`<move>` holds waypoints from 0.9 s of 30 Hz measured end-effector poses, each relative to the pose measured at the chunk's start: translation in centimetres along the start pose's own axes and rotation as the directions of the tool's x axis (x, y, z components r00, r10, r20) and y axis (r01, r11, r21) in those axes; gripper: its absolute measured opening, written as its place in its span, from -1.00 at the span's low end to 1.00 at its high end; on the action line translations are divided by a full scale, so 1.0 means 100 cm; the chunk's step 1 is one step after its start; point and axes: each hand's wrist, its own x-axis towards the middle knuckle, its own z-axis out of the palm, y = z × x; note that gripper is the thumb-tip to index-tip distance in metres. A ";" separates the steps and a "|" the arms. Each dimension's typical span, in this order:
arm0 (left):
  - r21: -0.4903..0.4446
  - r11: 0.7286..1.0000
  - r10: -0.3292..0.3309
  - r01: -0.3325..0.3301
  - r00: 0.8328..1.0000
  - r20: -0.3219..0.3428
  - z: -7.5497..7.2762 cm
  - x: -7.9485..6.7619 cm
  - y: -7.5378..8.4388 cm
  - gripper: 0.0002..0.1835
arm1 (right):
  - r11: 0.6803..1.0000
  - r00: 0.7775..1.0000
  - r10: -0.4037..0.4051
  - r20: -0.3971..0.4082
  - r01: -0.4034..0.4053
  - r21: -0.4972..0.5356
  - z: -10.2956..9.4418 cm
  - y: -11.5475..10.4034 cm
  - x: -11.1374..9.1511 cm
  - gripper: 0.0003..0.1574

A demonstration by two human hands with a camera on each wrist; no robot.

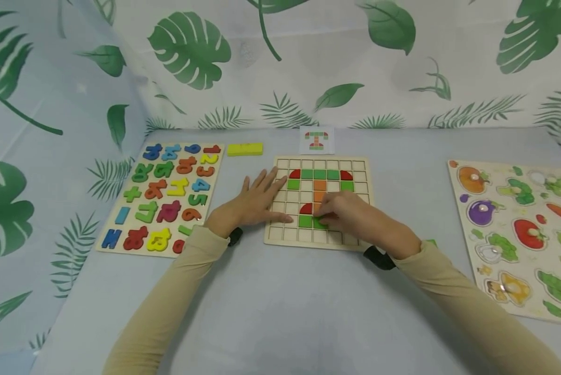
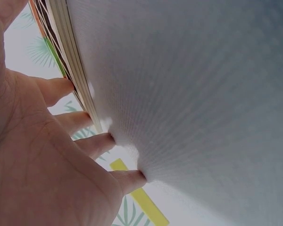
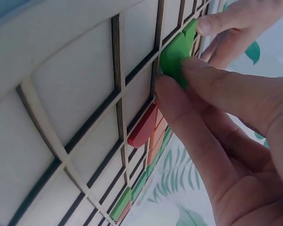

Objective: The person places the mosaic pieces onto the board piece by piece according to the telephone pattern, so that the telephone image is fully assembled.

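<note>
A wooden grid board [image 1: 280, 234] lies on the table with green, red and orange pieces in its cells. My right hand [image 1: 351, 213] pinches a green block [image 3: 173, 59] between thumb and index finger, low in the board's middle. Beside that block is another green square [image 1: 305, 221], with a red rounded piece [image 1: 306, 209] above it. Orange squares [image 1: 319, 185] run up to a row of green squares [image 1: 320, 174]. My left hand [image 1: 257, 200] rests with spread fingers along the board's left edge, its thumb over the lower left cells.
A pattern card [image 1: 317, 140] stands behind the board. To its left lies a yellow block [image 1: 245, 149] near a number puzzle board [image 1: 140, 205]. A vegetable puzzle board [image 1: 500, 224] is on the right. A green piece [image 1: 431, 242] peeks out by the right sleeve.
</note>
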 end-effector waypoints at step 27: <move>-0.004 1.000 -0.002 0.002 1.000 -0.011 0.000 -0.001 0.001 0.15 | 0.987 0.997 -0.065 -0.044 0.058 -0.153 0.007 -0.007 -0.005 -0.80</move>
